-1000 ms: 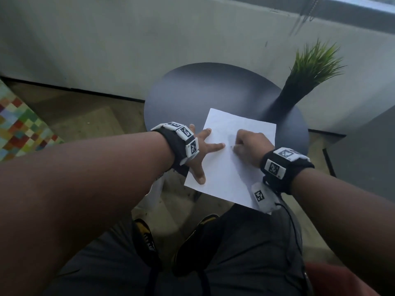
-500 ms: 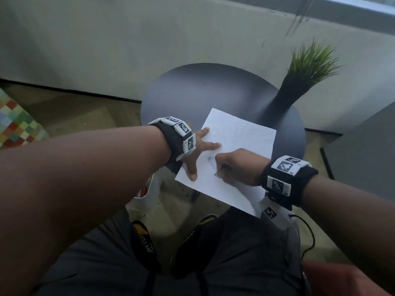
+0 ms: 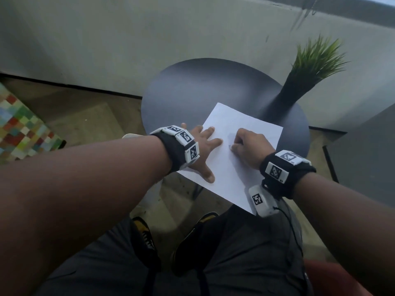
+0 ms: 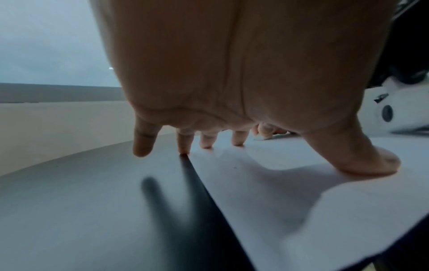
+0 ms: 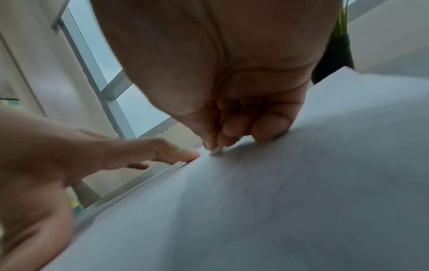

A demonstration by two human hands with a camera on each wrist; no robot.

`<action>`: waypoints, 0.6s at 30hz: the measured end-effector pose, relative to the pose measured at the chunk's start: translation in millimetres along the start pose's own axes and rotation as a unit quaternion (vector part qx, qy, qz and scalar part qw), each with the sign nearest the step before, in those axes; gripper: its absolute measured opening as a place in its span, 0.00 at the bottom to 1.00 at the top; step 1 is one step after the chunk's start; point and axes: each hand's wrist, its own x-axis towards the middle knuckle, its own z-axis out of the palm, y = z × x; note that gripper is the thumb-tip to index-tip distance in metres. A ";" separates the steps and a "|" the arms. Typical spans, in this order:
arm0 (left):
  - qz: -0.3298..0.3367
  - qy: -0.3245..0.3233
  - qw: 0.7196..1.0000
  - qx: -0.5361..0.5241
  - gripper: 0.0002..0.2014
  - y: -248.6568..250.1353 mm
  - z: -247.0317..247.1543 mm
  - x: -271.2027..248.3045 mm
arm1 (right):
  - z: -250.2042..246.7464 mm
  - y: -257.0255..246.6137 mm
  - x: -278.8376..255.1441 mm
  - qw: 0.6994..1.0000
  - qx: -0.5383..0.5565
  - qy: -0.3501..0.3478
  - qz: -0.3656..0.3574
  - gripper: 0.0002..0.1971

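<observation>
The paper [image 3: 241, 124] lies on the round worktop [image 3: 203, 86], with its near corner over the edge. The left hand [image 3: 203, 150] is spread flat with straight fingers and presses its left edge, probably so it cannot slide. The right hand [image 3: 250, 146] is curled and pinches a small tool [image 5: 216, 151] whose tip touches the paper. Which tool it is, I cannot tell.

A round dark table [image 3: 203, 86] stands near the pale wall [image 3: 149, 39]. Potted grass [image 3: 316, 58] sits at two o'clock and a chequered rug [image 3: 19, 129] at nine.
</observation>
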 end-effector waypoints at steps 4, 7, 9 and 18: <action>0.005 -0.004 1.000 -0.007 0.63 -4.7 3.6 -0.7 | 8.1 -20.1 -23.5 0.979 -0.050 -0.106 -0.168 0.04; 0.000 -0.011 1.000 -0.009 0.63 -4.2 4.3 1.9 | -0.8 -11.2 -14.5 0.981 -0.065 -0.116 -0.141 0.04; -0.003 -0.016 1.000 -0.014 0.63 -2.3 2.7 2.0 | -6.9 1.7 -1.1 0.997 -0.050 -0.030 -0.053 0.06; 0.008 -0.015 1.000 0.007 0.64 -2.1 -1.8 5.6 | -3.0 0.2 -5.1 0.996 -0.048 -0.024 -0.065 0.04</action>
